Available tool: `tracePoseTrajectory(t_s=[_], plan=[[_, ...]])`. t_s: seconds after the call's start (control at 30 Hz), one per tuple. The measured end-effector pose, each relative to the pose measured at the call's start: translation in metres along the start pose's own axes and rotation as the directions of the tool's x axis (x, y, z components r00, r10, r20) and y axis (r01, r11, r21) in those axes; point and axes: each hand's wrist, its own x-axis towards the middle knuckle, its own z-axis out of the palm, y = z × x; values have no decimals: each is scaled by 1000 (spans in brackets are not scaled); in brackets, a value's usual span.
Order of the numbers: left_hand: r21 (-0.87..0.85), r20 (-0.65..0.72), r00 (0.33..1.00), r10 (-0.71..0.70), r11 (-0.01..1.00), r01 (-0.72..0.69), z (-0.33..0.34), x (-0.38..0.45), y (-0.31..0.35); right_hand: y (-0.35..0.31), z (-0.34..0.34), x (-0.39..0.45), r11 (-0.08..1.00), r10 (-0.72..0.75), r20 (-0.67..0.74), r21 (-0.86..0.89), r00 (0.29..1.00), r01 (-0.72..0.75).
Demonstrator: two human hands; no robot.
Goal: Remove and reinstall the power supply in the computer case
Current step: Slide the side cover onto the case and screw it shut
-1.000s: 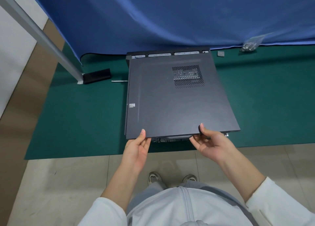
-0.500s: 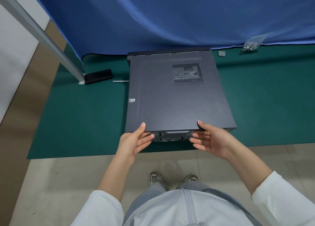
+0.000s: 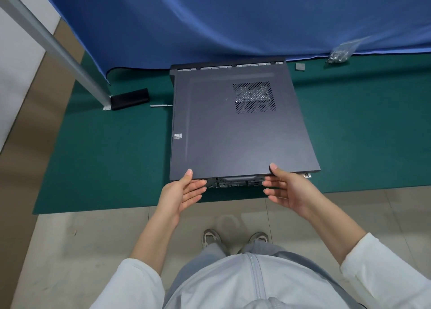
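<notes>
The dark computer case (image 3: pixel 229 66) lies flat on the green mat (image 3: pixel 105 157), with its side panel (image 3: pixel 233 133) on top. The panel has a vent grille (image 3: pixel 254 97) and sits shifted toward me, baring a strip of slots at the case's far edge. The rear ports (image 3: pixel 233 183) show under the panel's near edge. My left hand (image 3: pixel 179 192) has its thumb on the near left corner, with straight fingers below the edge. My right hand (image 3: pixel 289 189) mirrors it right of the middle. The power supply is hidden inside.
A blue cloth (image 3: pixel 210 17) hangs behind the case. Left of the case lie a black block (image 3: pixel 129 98) and a thin metal tool (image 3: pixel 161 105) by a slanted grey pole (image 3: pixel 53 45). At the back right are a bag of screws (image 3: pixel 340 53) and a small grey square (image 3: pixel 300 66).
The side panel slid away from me onto the case, then came back toward me a little, baring the far slots again. Both hands stayed at its near edge.
</notes>
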Motion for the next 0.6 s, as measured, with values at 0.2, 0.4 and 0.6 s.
tracePoseTrajectory(t_s=[0.2, 0.4, 0.6], plan=[[15, 25, 998, -54, 998, 54, -13, -3, -10, 18, -5, -2, 998, 37, 24, 47, 999, -38], [-171, -28, 999, -31, 985, 25, -14, -1, -25, 21, -7, -3, 988, 58, 42, 142, 997, -63], [-328, -88, 996, 6, 944, -35, -7, -1, -22, 27, -1, -4, 906, -33, -66, 420, 997, 58]])
